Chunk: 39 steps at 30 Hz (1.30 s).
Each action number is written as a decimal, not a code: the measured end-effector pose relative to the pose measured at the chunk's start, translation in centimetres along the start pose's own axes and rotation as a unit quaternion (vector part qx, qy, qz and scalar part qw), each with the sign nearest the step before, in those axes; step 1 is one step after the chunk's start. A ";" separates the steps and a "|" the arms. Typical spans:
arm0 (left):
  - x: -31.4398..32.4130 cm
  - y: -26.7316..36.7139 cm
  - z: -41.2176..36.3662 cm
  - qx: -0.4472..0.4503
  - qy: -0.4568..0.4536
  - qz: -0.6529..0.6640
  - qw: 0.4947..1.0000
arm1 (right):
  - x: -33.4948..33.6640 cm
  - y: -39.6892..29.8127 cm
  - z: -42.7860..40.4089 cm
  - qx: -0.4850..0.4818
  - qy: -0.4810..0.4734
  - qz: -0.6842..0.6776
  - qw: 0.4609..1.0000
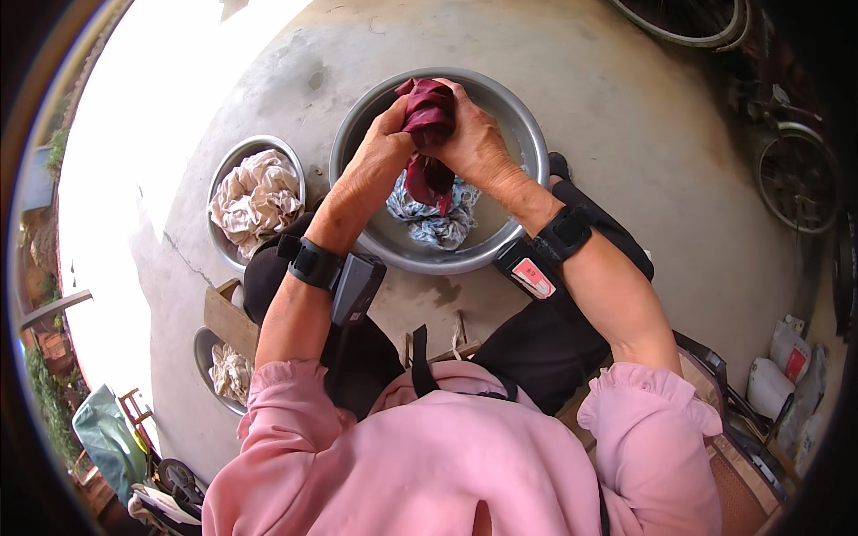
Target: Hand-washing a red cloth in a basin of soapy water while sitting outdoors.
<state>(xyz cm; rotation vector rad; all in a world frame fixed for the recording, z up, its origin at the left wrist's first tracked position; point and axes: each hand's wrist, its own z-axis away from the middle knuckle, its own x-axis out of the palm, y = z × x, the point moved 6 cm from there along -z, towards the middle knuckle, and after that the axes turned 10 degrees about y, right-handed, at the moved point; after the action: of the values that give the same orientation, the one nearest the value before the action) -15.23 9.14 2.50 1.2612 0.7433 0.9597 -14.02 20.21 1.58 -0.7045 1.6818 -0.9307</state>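
Bunched between both my hands is a dark red cloth [429,114], held above a large metal basin [344,134]. My left hand [387,137] grips it from the left, and my right hand [474,134] wraps around its right side. A loose end of the cloth hangs below my hands over the basin. Under it, a blue and white patterned cloth [436,228] lies crumpled in cloudy water. Parts of the fingers of both hands are hidden by the red cloth and by each other.
Left of the large basin, a smaller metal basin [218,177] holds pale crumpled cloth [258,194]. Farther back, another basin [201,348] with whitish cloth [231,368] stands beside a wooden board [231,311]. Bicycle wheels [798,177] stand at the right, near white containers [767,385].
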 end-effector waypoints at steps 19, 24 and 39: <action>-4.7 -0.4 2.7 -0.095 0.043 0.035 0.994 | -1.2 -0.4 -1.1 -0.083 0.063 -0.146 0.984; -2.6 -6.1 3.0 -0.312 0.097 0.243 0.914 | -1.1 -1.2 -0.3 -0.004 0.007 -0.250 0.968; -3.8 -6.2 -0.9 -0.168 0.249 0.359 0.884 | 0.4 4.1 2.5 0.398 -0.010 -0.360 0.844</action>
<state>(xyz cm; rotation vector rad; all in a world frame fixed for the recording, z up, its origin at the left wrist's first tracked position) -16.53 5.88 -3.93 0.9831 0.4461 1.9840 -11.78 21.46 -2.46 -0.7438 0.8159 -1.9800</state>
